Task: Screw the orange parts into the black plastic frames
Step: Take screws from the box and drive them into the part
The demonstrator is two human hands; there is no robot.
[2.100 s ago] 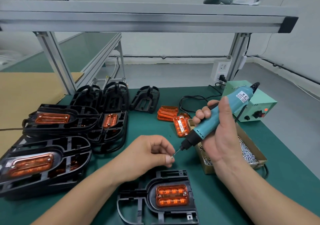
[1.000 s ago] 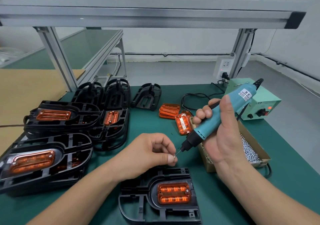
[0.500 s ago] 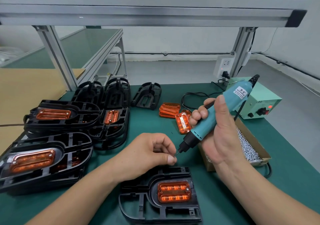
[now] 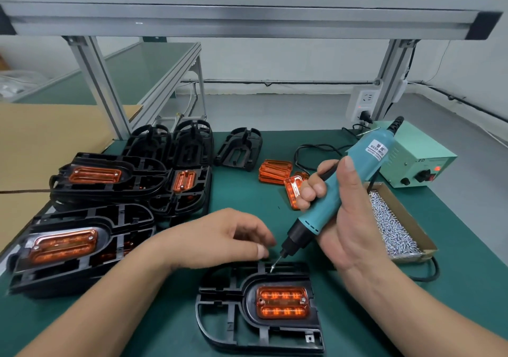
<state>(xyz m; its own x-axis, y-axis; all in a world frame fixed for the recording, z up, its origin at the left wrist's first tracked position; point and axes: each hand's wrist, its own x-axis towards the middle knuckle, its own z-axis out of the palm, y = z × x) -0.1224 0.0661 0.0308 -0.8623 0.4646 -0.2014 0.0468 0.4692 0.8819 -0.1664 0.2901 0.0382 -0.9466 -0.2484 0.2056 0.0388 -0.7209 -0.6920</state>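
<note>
Right hand (image 4: 349, 219) wrapped round teal screwdriver (image 4: 308, 223), bit slanting down-left, tip over far edge of black frame (image 4: 275, 278). Orange part (image 4: 282, 302) seated in frame, nearer person than tip, long axis left-right. Left hand (image 4: 228, 235) beside tip, blurred; cannot tell if pinching anything.

**Open lane mid-table, clutter either side**

Bare green mat (image 4: 236, 191) runs from a lone far frame (image 4: 239, 149) to the near black frame (image 4: 248, 310), between stacked frames (image 4: 129, 219) on the left and loose orange parts (image 4: 275, 171) right of centre. The left hand (image 4: 228, 235) and the right hand (image 4: 349, 227), gripping the screwdriver (image 4: 308, 223), block the near frame's far edge. The screw box (image 4: 412, 257), power unit (image 4: 415, 161) and cable (image 4: 437, 270) crowd the right; a beam (image 4: 247, 21) spans overhead.
</note>
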